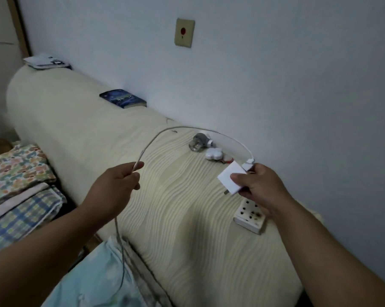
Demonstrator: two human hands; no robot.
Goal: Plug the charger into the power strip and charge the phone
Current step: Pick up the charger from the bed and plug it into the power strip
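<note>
The padded headboard (98,138) carried the power strip (250,214), its sockets facing up and all of them free, so nothing was plugged in yet, and no phone was in view. Just above the strip's far end, the right hand (259,186) pinched the charger (231,179) (a flat white block), its prongs aimed down and toward the bed. From the charger's far end the cable (187,128) arched away from the strip into the closed left hand (115,185), then hung down.
</note>
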